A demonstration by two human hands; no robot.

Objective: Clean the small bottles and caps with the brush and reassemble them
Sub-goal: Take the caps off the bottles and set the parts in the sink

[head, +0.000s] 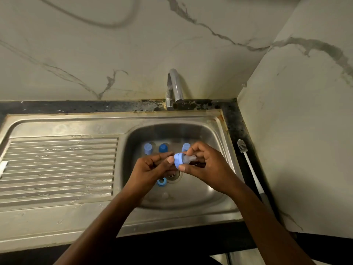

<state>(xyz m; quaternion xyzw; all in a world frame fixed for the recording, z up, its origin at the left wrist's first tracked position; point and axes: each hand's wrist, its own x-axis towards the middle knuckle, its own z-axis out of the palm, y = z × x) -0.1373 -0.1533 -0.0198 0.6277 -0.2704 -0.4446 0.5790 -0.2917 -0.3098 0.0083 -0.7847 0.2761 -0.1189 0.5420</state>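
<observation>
Over the steel sink basin [206, 190], my right hand [204, 167] pinches a blue collar ring with a clear teat [182, 160] between thumb and fingers. My left hand [152, 170] holds the same piece at the ring's left side with its fingertips. In the basin behind the hands stand a light blue cap [148, 148], a dark blue cap [163, 148] and another light blue piece [185, 146], partly hidden by my right hand. A blue ring [161, 182] lies beside the drain [174, 176]. The white brush [248, 165] lies on the counter right of the sink.
A chrome tap [174, 88] curves over the basin's back edge. The ribbed steel draining board [57, 169] fills the left side. Marble walls close in behind and on the right. A dark counter edge [236, 123] frames the sink.
</observation>
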